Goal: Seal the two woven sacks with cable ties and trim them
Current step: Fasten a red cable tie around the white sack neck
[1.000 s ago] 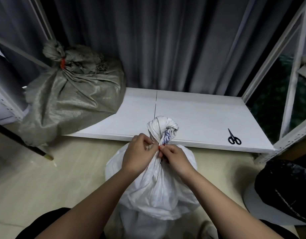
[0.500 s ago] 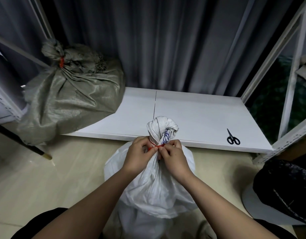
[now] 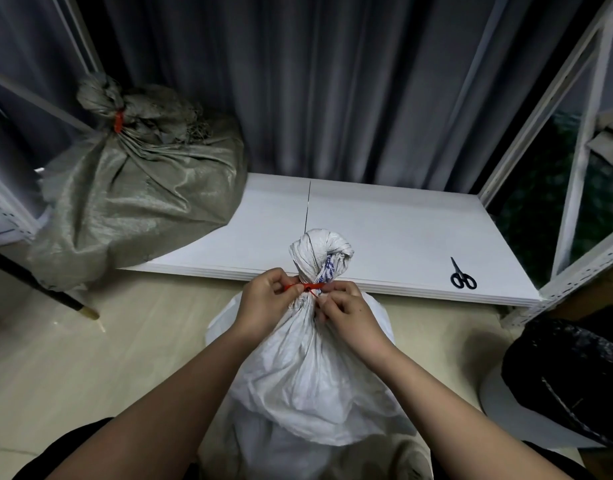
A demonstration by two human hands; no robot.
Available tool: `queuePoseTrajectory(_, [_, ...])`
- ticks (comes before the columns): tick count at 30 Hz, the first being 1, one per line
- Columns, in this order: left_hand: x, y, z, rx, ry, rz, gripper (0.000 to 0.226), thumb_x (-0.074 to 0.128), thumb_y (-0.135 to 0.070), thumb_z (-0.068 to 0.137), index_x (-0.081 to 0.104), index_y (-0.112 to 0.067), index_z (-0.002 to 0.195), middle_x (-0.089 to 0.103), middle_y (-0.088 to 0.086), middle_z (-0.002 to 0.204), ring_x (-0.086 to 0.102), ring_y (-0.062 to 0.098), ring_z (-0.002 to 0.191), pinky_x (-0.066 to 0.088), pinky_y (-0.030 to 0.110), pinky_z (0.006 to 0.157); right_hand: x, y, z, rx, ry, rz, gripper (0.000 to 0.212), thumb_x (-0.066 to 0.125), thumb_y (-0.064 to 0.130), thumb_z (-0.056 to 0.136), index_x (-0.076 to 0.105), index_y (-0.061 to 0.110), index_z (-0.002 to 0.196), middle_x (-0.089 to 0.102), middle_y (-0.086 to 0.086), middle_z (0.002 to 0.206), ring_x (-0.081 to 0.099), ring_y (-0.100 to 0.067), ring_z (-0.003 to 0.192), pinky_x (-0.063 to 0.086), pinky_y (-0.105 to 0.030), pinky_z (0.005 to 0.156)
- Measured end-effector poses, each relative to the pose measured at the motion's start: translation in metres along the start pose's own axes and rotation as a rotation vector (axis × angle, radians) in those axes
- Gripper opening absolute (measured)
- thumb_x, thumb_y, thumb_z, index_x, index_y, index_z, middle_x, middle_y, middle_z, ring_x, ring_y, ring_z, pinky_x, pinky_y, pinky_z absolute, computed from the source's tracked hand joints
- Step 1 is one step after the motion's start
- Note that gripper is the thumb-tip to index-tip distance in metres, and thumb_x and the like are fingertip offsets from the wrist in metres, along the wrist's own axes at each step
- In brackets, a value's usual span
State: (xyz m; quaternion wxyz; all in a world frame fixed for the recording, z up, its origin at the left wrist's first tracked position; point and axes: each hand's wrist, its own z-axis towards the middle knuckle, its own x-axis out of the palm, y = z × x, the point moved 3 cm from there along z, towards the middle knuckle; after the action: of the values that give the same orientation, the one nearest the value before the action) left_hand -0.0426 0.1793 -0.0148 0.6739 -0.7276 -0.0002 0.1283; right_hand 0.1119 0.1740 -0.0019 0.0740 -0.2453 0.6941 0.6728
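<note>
A white woven sack (image 3: pixel 308 368) stands on the floor in front of me, its neck gathered into a bunch. A red cable tie (image 3: pixel 310 287) runs around that neck. My left hand (image 3: pixel 268 301) pinches the tie's end on the left side of the neck. My right hand (image 3: pixel 346 315) pinches the tie on the right side, fingers curled against the sack. A grey-green woven sack (image 3: pixel 132 195) sits at the back left, its neck closed by a red cable tie (image 3: pixel 118 121). Black scissors (image 3: pixel 462 277) lie on the white board to the right.
White flat boards (image 3: pixel 384 230) lie stacked on the floor behind the white sack. Grey curtains hang at the back. A white metal rack frame (image 3: pixel 571 161) stands on the right, a dark bundle (image 3: pixel 571 375) at lower right, and a dark stick (image 3: pixel 42 289) on the left.
My hands have moved apart along the white sack's neck, and the red cable tie now shows stretched between them. The grey-green sack and scissors have not moved.
</note>
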Motion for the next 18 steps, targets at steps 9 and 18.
queuePoseTrajectory(9, [0.01,-0.013,-0.013,0.159,-0.093,0.43,0.021,0.067,-0.019,0.081,0.051,-0.016,0.068,0.067,0.007,0.09,0.061,0.02,0.088,0.045,0.032,0.076,-0.011,0.019,0.007,0.014,-0.063,-0.521,0.017,0.051,0.027,0.09,0.064,0.018,0.084,0.059,-0.003,0.103,0.058,-0.021,0.096,0.041,-0.03,0.076])
queuePoseTrajectory(18, [0.017,-0.019,-0.01,0.196,0.031,0.448,0.02,0.064,-0.021,0.083,0.051,-0.011,0.07,0.06,0.01,0.071,0.05,0.021,0.067,0.035,0.032,0.061,-0.004,0.022,0.001,-0.013,-0.125,-0.672,0.028,0.045,0.031,0.096,0.066,0.013,0.098,0.052,-0.01,0.112,0.058,-0.031,0.099,0.04,-0.034,0.075])
